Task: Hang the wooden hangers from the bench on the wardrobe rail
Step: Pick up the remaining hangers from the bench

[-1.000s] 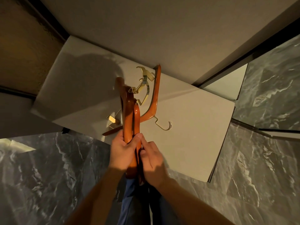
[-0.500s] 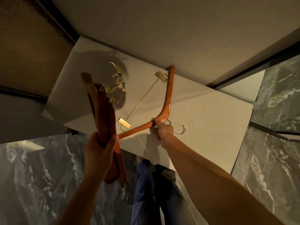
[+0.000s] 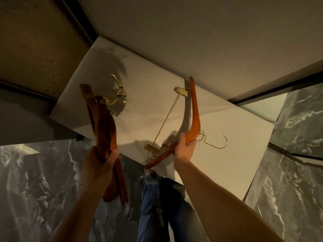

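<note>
My left hand (image 3: 101, 161) grips a bunch of brown wooden hangers (image 3: 103, 119) held upright, their gold hooks (image 3: 118, 95) bunched at the top. My right hand (image 3: 185, 147) is closed around the middle of a single wooden hanger (image 3: 194, 109) with a gold clip bar (image 3: 166, 119) and a gold hook (image 3: 216, 142) pointing right. This hanger sits just above the white bench (image 3: 227, 163), slightly lifted or still touching at its lower end; I cannot tell which. The wardrobe rail is not in view.
The bench stands against a pale wall (image 3: 192, 32), with a dark textured panel (image 3: 35, 41) to the left. Dark marble floor (image 3: 35, 189) surrounds it. My jeans-clad legs (image 3: 166, 206) stand at the bench's near edge.
My hands have separated: the left carried the bunch to the left, the right reached to the single hanger on the bench and closed on its middle. The view has moved closer.
</note>
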A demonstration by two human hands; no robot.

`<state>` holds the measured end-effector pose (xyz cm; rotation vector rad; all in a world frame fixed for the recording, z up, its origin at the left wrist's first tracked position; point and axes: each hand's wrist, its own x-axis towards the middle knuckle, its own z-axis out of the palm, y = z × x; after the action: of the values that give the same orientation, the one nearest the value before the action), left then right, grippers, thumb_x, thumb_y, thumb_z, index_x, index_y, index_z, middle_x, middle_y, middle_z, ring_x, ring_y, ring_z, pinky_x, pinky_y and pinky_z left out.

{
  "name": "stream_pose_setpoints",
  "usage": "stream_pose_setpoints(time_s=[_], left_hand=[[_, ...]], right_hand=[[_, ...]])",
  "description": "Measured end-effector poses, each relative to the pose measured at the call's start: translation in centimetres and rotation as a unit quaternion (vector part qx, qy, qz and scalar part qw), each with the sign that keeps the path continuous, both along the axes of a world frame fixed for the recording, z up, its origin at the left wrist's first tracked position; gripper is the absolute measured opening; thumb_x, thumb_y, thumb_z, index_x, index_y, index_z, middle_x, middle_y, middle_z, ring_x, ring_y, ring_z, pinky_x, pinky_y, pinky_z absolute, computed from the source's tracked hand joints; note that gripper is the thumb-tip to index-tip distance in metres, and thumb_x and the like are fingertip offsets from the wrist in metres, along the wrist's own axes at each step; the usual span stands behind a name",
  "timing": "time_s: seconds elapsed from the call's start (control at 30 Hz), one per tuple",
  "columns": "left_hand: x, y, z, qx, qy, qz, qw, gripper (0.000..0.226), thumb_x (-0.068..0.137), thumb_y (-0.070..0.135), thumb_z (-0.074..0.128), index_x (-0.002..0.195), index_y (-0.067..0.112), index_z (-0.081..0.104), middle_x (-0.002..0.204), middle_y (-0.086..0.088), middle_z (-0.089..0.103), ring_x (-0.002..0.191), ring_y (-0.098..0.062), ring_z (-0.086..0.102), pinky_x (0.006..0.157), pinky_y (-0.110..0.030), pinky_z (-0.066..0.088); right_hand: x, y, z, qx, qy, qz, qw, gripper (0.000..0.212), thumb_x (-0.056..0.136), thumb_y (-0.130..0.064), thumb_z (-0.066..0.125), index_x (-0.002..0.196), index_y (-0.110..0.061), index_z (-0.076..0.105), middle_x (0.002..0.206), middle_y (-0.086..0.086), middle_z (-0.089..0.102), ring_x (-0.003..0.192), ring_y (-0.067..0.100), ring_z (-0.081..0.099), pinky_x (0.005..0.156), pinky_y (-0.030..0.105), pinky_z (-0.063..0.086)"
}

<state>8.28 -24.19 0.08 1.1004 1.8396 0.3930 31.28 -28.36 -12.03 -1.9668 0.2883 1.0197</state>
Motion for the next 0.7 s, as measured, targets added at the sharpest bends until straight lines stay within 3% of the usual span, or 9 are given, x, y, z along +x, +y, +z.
stream_pose_setpoints(time_s=[0.1, 0.17, 0.3, 0.47, 0.53, 0.6, 0.7], left_hand=[[-0.2, -0.7, 0.5, -0.011, -0.043, 0.009, 0.999, 0.010, 0.087, 0.035, 0.070, 0.093, 0.029, 0.064, 0.081, -0.001, 0.073, 0.073, -0.012, 0.073, 0.071, -0.037, 0.059], [0.1, -1.5, 1.8, -0.017, -0.082, 0.021, 0.996, 0.010, 0.088, 0.037, 0.069, 0.096, 0.035, 0.062, 0.088, 0.000, 0.073, 0.079, -0.015, 0.074, 0.072, -0.035, 0.059], [0.6, -3.4, 5.5, -0.017, -0.085, 0.030, 0.996, 0.010, 0.092, 0.030, 0.066, 0.094, 0.035, 0.057, 0.087, -0.002, 0.073, 0.078, -0.014, 0.074, 0.061, -0.018, 0.053], [-0.5, -7.3, 9.3, -0.026, -0.056, 0.016, 0.998, 0.013, 0.088, 0.039, 0.066, 0.095, 0.038, 0.056, 0.085, -0.002, 0.071, 0.075, -0.016, 0.073, 0.065, -0.034, 0.060], [-1.1, -9.3, 10.9, -0.015, -0.064, 0.013, 0.998, 0.016, 0.085, 0.040, 0.069, 0.095, 0.037, 0.058, 0.082, -0.002, 0.072, 0.069, -0.017, 0.073, 0.065, -0.042, 0.061], [-1.0, -11.9, 12.9, 0.008, -0.051, 0.005, 0.999, 0.014, 0.085, 0.035, 0.069, 0.096, 0.031, 0.062, 0.079, -0.003, 0.073, 0.067, -0.015, 0.073, 0.063, -0.042, 0.061], [0.4, -17.0, 16.5, 0.034, -0.013, 0.068, 0.997, 0.006, 0.088, 0.029, 0.068, 0.089, 0.029, 0.062, 0.075, -0.006, 0.072, 0.063, -0.013, 0.072, 0.056, -0.035, 0.059]], right_hand=[[1.6, -1.7, 3.3, 0.034, -0.029, 0.041, 0.998, 0.025, 0.095, -0.046, 0.052, 0.107, -0.026, 0.045, 0.075, 0.003, 0.055, 0.067, 0.019, 0.057, 0.066, 0.039, 0.056], [2.9, -2.7, 6.1, 0.031, -0.068, 0.094, 0.993, 0.023, 0.097, -0.044, 0.049, 0.104, -0.022, 0.043, 0.074, 0.006, 0.049, 0.062, 0.017, 0.051, 0.057, 0.034, 0.056], [5.1, -4.9, 11.2, -0.022, -0.135, 0.258, 0.956, 0.027, 0.099, -0.050, 0.042, 0.108, -0.025, 0.045, 0.081, 0.005, 0.056, 0.068, 0.021, 0.057, 0.068, 0.045, 0.060], [6.7, -8.3, 16.9, -0.019, -0.182, 0.410, 0.893, 0.037, 0.103, -0.049, 0.032, 0.106, -0.018, 0.051, 0.083, 0.005, 0.061, 0.069, 0.022, 0.059, 0.062, 0.034, 0.052], [7.4, -9.9, 18.8, -0.007, -0.177, 0.461, 0.869, 0.035, 0.104, -0.044, 0.031, 0.107, -0.016, 0.051, 0.085, 0.007, 0.061, 0.071, 0.024, 0.059, 0.065, 0.040, 0.053], [8.1, -11.3, 20.4, 0.014, -0.178, 0.515, 0.838, 0.031, 0.105, -0.039, 0.032, 0.105, -0.014, 0.051, 0.084, 0.009, 0.061, 0.071, 0.026, 0.060, 0.066, 0.044, 0.053], [9.2, -12.8, 22.6, 0.054, -0.179, 0.604, 0.775, 0.024, 0.105, -0.032, 0.034, 0.103, -0.014, 0.050, 0.083, 0.008, 0.062, 0.070, 0.026, 0.059, 0.062, 0.039, 0.049]])
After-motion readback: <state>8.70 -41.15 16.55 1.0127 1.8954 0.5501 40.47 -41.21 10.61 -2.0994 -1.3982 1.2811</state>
